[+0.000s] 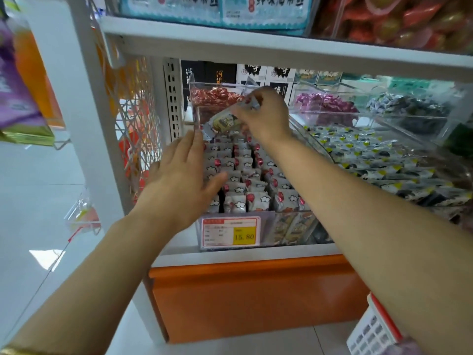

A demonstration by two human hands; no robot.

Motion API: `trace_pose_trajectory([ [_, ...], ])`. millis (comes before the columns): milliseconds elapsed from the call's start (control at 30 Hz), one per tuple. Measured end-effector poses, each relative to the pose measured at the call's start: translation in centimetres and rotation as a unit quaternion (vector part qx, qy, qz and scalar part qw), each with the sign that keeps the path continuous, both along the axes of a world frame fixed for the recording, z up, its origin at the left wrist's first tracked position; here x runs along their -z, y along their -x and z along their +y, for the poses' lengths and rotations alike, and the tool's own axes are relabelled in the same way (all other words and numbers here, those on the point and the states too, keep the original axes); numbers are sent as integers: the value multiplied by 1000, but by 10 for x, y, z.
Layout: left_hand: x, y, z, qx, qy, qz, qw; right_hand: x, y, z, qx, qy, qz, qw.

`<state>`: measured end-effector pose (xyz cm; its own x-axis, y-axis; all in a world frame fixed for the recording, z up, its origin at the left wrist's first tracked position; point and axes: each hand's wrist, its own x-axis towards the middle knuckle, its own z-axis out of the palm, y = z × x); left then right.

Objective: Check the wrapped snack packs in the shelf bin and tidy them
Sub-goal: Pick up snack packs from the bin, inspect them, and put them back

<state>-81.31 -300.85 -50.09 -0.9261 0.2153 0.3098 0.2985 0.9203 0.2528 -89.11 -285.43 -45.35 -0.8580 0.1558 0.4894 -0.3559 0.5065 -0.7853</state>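
Observation:
A clear plastic shelf bin [286,228] holds several rows of small white wrapped snack packs [245,175] with red and cloud prints, standing on edge. My right hand [266,116] is raised over the far end of the bin and pinches one wrapped pack [225,121] by its upper end, so it hangs tilted above the rows. My left hand [181,175] is flat with straight fingers, lying along the bin's left side with its fingertips at the packs on the left.
A price tag reading 15.80 [230,231] is on the bin front. Another bin of black-and-white packs [371,155] sits to the right. Bins of red [215,96] and purple sweets [325,103] stand behind. An upper shelf board [256,47] overhangs. A wire rack [135,139] is at left.

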Motion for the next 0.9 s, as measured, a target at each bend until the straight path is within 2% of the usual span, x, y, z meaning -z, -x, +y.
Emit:
trace_pose_trajectory([
  [167, 5, 4, -2, 11, -32, -28, 999, 0, 37, -22, -25, -232, -3, 972],
  [367, 6, 5, -3, 26, -48, -32, 998, 13, 55, -36, -66, -447, -78, 889],
  [433, 6, 5, -4, 33, -54, -37, 997, 14, 58, -32, -84, -447, -85, 886],
  [533, 7, 4, -4, 45, -72, -42, 996, 8, 71, -25, -57, -321, -68, 943],
  [567, 7, 4, -3, 48, -77, -41, 995, 7, 76, -24, -38, -309, -64, 948],
  [833, 8, 4, -3, 57, -89, -35, 994, 26, 100, -43, 49, -481, -53, 874],
  [900, 8, 4, -4, 59, -94, -34, 993, 24, 100, -43, 52, -457, -42, 887],
])
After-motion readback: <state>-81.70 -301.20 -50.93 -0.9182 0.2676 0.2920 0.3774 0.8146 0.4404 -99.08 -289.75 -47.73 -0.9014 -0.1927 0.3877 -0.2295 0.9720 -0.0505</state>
